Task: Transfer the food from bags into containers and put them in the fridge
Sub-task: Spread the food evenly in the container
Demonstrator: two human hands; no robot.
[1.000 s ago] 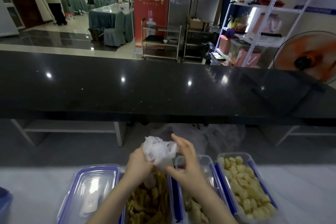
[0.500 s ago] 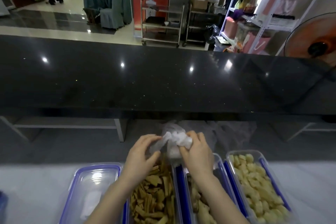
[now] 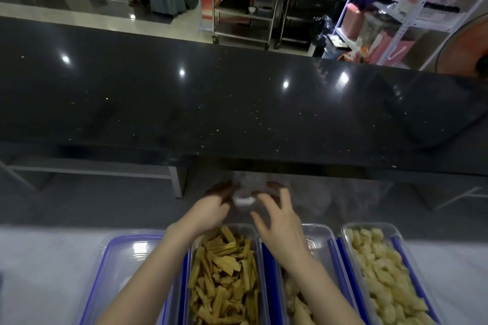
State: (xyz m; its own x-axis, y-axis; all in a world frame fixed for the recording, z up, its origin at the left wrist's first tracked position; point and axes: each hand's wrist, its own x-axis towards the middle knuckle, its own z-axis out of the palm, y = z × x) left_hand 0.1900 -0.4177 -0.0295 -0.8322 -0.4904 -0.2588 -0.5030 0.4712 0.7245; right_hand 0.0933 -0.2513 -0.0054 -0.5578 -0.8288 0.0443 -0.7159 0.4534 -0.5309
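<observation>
Head view: left hand [image 3: 211, 206] and right hand [image 3: 280, 215] reach forward, the left gripping the crumpled plastic bag [image 3: 244, 199], the right with fingers spread (contact unclear), beyond the strip-filled container [image 3: 224, 277] at the table's near edge

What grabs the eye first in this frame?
Two bare hands, left hand and right hand, meeting over a crumpled white plastic bag at center, under the black counter. Below them, the container of brown sticks and the container of pale yellow chunks at right.
</observation>
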